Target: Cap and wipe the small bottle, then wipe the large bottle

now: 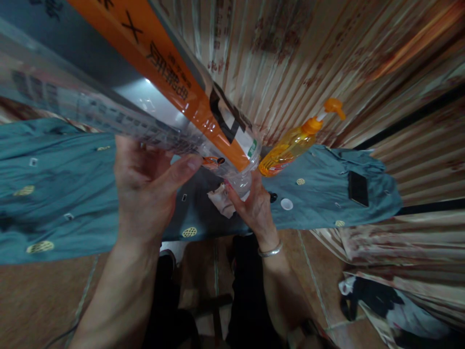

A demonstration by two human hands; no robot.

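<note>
Over the green surface [316, 208], the left hand [152, 189] holds the shiny plastic pack [196, 111] underneath and the right hand [256, 203] its clear end; it looks light, slippery, best held with both.

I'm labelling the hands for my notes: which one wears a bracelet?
The right hand, nearer the pump bottle: a silver bracelet circles its wrist, while the left hand has none.

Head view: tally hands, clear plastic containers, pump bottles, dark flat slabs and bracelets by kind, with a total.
Hands: 2, left hand and right hand
Clear plastic container: 1
Pump bottle: 1
Dark flat slab: 1
Bracelet: 1
Total: 6
</note>
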